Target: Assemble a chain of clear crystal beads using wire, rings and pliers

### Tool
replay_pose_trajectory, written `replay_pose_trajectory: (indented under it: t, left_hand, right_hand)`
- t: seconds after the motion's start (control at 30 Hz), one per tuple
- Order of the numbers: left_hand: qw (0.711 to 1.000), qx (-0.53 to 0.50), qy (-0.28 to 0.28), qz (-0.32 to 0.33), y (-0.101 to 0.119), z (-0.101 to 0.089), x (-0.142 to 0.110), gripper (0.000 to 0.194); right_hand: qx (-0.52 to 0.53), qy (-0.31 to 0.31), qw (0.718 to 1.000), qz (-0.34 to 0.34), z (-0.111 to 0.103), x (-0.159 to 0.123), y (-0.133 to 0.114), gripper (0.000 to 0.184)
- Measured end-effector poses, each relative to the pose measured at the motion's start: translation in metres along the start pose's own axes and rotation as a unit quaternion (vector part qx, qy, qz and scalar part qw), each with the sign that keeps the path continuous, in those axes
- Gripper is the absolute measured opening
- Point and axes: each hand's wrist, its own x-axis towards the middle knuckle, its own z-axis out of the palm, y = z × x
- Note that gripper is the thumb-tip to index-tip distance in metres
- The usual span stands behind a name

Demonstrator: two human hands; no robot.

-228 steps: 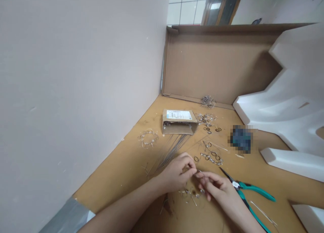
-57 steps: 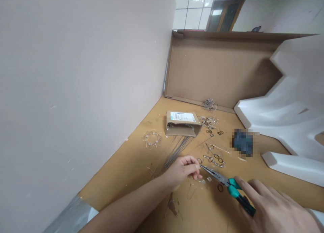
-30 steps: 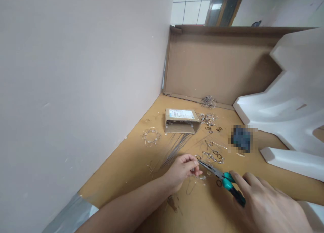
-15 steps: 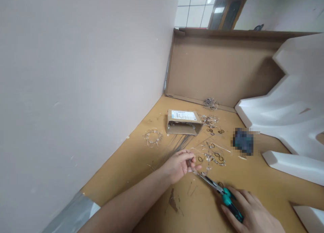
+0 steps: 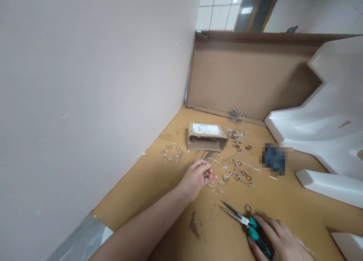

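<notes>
My left hand (image 5: 195, 176) hovers over the cardboard work surface (image 5: 159, 185), fingers pinched on a thin wire piece with clear beads (image 5: 213, 182). At the bottom right, my right hand (image 5: 279, 242) is wrapped round the green handles of needle-nose pliers (image 5: 246, 225). The plier jaws are slightly apart and point toward the left hand, a short way from it. A small dark ring (image 5: 248, 208) lies beside the jaws. A chain of rings and beads (image 5: 241, 176) lies just right of the left hand.
A small cardboard box (image 5: 206, 136) with straight wires (image 5: 210, 154) spilling from it sits behind the hands. A beaded wire ring (image 5: 171, 154) lies left, near the white wall. Loose ring piles (image 5: 236, 134) lie further back. White foam blocks (image 5: 320, 121) fill the right; a cardboard panel (image 5: 246, 76) stands behind.
The right hand picked up the pliers, brought the jaws to the piece in the left hand, then drew them back toward me. The left hand moved slightly away with its wire piece.
</notes>
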Motion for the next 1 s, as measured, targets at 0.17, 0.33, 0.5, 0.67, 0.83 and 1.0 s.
replay_pose_trajectory:
  t: [0.17,0.33,0.5,0.67,0.83,1.0]
  left_hand:
    - [0.996,-0.028,-0.050,-0.072,-0.001,0.000,-0.001,0.018]
    - [0.994,-0.028,-0.074,-0.082,-0.004,0.003,-0.005,0.018]
    - [0.993,-0.023,-0.087,-0.076,-0.008,0.007,-0.009,0.019]
    - [0.993,-0.001,-0.096,-0.067,-0.013,0.007,-0.010,0.021]
    - [0.994,0.004,-0.079,-0.077,-0.015,0.006,-0.009,0.024]
    - [0.994,0.071,-0.054,-0.069,-0.011,0.006,-0.009,0.028]
  right_hand:
    - [0.053,-0.026,0.998,0.015,0.003,0.006,0.000,0.042]
    - [0.217,-0.023,0.961,0.170,-0.012,0.028,0.001,0.035]
    - [0.468,-0.044,0.806,0.361,-0.031,0.078,-0.020,0.045]
    - [0.608,-0.069,0.703,0.362,-0.017,0.104,-0.033,0.043]
    - [0.640,-0.065,0.690,0.333,0.001,0.093,-0.031,0.034]
    - [0.663,-0.080,0.670,0.325,0.003,0.083,-0.032,0.031]
